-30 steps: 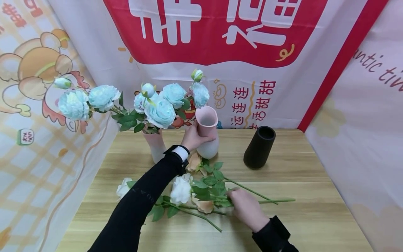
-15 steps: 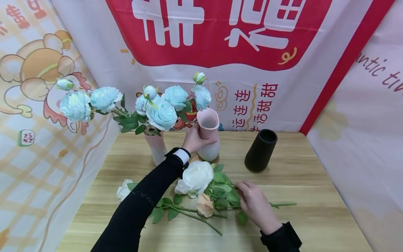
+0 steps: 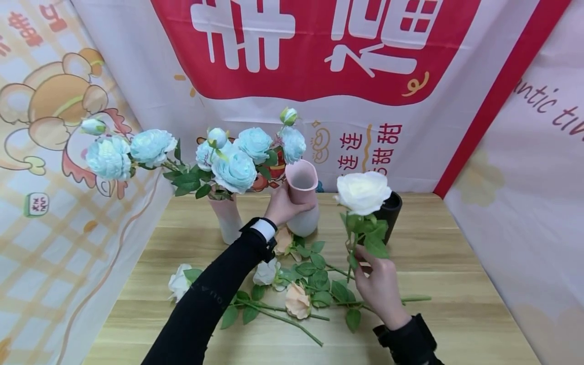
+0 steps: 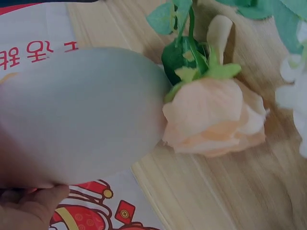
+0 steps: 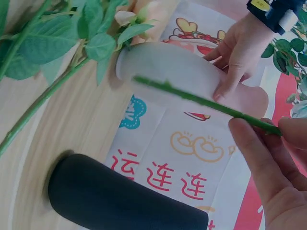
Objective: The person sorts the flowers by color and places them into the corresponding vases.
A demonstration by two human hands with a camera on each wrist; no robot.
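Observation:
My left hand (image 3: 284, 207) grips the side of a pink-and-white vase (image 3: 304, 223), which stands upright with its mouth showing. In my right hand (image 3: 379, 284) the stem of a white rose (image 3: 363, 193) is pinched between thumb and fingers; the bloom points up, in front of the black vase (image 3: 392, 215). The right wrist view shows the bare lower end of the green stem (image 5: 192, 98) crossing in front of the pink-and-white vase. A peach rose (image 4: 216, 115) lies on the table against that vase's base.
Left of it, another pink vase (image 3: 225, 218) holds several blue peonies (image 3: 234, 170). A second peach rose (image 3: 298, 300), a white flower (image 3: 179, 281) and leafy green stems lie on the wooden table (image 3: 456, 304). Printed cloth hangs behind and at both sides.
My right hand has picked the white rose out of the flowers on the table and raised it upright toward the black vase. The left hand keeps its hold on the vase.

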